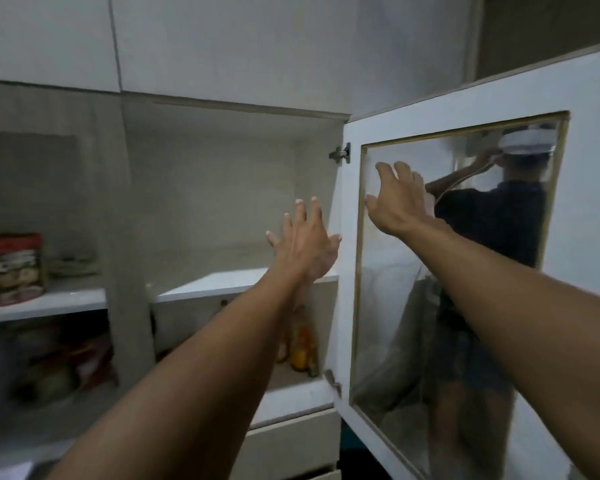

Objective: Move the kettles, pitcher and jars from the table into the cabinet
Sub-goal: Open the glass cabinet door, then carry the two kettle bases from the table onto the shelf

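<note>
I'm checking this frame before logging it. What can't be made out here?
- Table, kettles, pitcher, jars: outside the head view.
- Lower shelf contents: motion-blurred at left.
- Bottles: partly hidden behind the left forearm.
- Right hand on the glass door: whether it touches is unclear.
- Left hand: open, holding nothing.

A red-lidded snack tub sat on my left shelf; orange bottles stood lower down.

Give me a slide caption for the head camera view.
Both empty hands, left and right, reach toward the open cabinet's glass door.
</note>
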The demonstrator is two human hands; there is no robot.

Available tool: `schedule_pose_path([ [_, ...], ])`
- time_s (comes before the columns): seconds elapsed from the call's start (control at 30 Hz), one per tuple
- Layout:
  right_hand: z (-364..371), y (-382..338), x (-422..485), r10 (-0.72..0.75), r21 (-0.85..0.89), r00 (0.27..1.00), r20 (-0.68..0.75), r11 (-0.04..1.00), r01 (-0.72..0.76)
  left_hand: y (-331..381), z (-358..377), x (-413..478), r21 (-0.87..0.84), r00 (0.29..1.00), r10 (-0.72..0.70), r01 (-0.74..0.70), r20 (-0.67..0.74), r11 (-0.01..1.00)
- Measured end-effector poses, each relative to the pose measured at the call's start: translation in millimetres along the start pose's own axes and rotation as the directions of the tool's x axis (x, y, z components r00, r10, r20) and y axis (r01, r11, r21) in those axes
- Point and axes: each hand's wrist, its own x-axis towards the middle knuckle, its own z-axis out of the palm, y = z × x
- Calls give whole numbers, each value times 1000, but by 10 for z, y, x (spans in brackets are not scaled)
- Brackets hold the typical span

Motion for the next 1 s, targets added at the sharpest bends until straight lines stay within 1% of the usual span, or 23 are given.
schedule_pose_path([
  [0.13,622,-970,-91,-98,111,991,90,990,88,-1029,-447,-133,118,988,-124,134,-89,984],
  [0.27,1137,-1936,-220,-244,248,953,182,949,195,-1990,-858,-317,217,947,-284,312,-149,925],
  [0.37,1532,-2618,-262,-358,357,908,217,895,268,-2656,-1118,-440,269,891,-403,449,-209,852],
  [0.43,1827,-3053,-301,-439,419,865,244,852,314,-3061,-1258,-547,301,845,-475,532,-245,791],
  [0.57,2424,-3919,-452,-618,584,745,251,710,393,-3782,-1453,-799,335,719,-599,694,-352,637],
  [0.63,2711,-4316,-594,-717,656,654,242,618,434,-4088,-1491,-968,318,636,-647,771,-421,551],
  [0.67,2852,-4495,-673,-766,687,601,228,564,458,-4224,-1492,-1059,300,577,-681,817,-451,493],
  [0.77,3212,-4898,-964,-897,754,404,180,390,529,-4534,-1407,-1360,232,360,-788,932,-499,279],
  [0.8,3327,-5008,-1076,-924,767,339,179,347,540,-4611,-1349,-1470,200,288,-811,956,-509,214],
  [0.87,3536,-5194,-1296,-948,796,253,191,301,525,-4743,-1221,-1683,143,173,-839,983,-515,115],
  [1.0,3955,-5444,-1779,-970,830,121,212,244,502,-5022,-948,-2097,79,-2,-878,996,-479,-45],
])
